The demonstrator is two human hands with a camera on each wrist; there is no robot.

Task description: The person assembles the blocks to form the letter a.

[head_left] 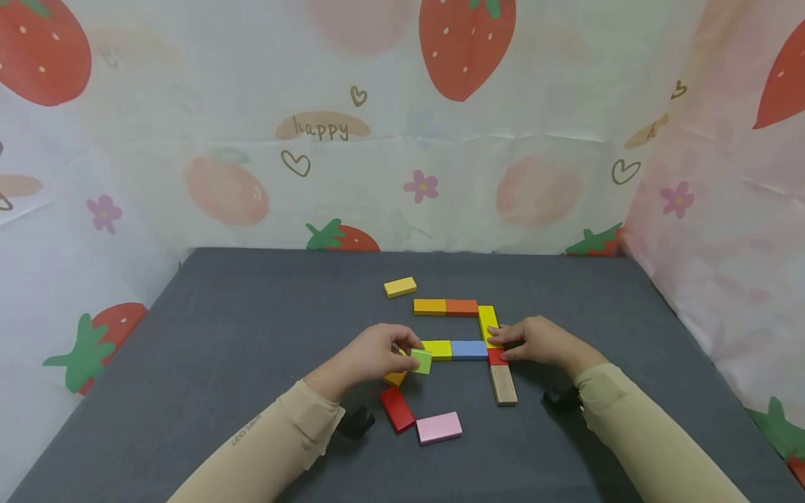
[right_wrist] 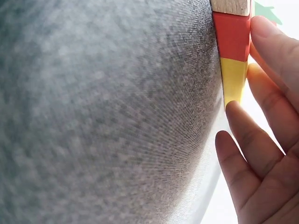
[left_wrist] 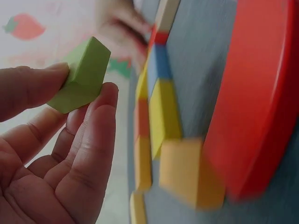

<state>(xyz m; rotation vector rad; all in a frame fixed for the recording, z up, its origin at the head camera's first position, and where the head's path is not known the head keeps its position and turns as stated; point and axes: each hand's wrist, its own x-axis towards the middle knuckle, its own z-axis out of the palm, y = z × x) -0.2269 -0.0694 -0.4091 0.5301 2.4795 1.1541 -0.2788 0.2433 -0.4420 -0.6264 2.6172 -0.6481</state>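
Note:
The left hand (head_left: 374, 356) pinches a light green block (head_left: 421, 361) between thumb and fingers; in the left wrist view the green block (left_wrist: 84, 77) is held up off the table. The right hand (head_left: 544, 344) has its fingertips at the right side of a yellow block (head_left: 488, 323) and a small red block (head_left: 497, 356). In the right wrist view its fingers touch or nearly touch the red block (right_wrist: 232, 36) and yellow block (right_wrist: 233, 79). A blue block (head_left: 469, 350) and another yellow block (head_left: 439, 350) lie in a row left of the red one.
A wooden block (head_left: 503, 385) extends frontward from the small red one. Behind lie an orange-red block (head_left: 462, 307), a yellow-orange block (head_left: 430, 307) and a separate yellow block (head_left: 400, 287). Nearer are an orange block (head_left: 395, 378), a red block (head_left: 397, 410) and a pink block (head_left: 439, 428).

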